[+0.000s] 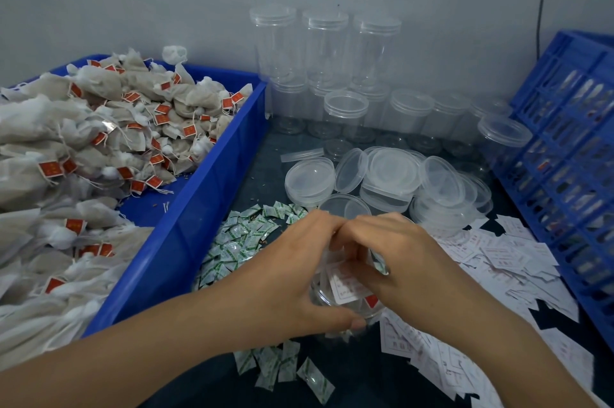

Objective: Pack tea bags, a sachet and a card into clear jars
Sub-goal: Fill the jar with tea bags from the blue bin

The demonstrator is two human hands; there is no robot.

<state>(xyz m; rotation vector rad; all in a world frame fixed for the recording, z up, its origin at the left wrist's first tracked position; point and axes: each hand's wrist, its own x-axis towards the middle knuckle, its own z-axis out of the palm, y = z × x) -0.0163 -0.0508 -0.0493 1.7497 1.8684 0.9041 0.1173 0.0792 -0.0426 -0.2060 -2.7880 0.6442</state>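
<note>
A clear jar [345,299] stands on the dark table in front of me, with a white card [347,286] and a red tea bag tag inside. My left hand [299,271] grips the jar from the left, thumb across its lower front. My right hand [395,258] curls over the jar's mouth from the right, fingers bent down into or around the rim. Tea bags [99,128] with red tags fill the blue bin [199,208] on the left. Green-and-white sachets [239,241] lie beside the bin. White cards [505,254] are spread on the right.
Several loose clear lids [392,171] lie piled behind the jar, and lidded empty jars [345,108] stand stacked against the wall. A blue slatted crate [571,155] leans at the right edge. More sachets [289,371] lie near the table's front.
</note>
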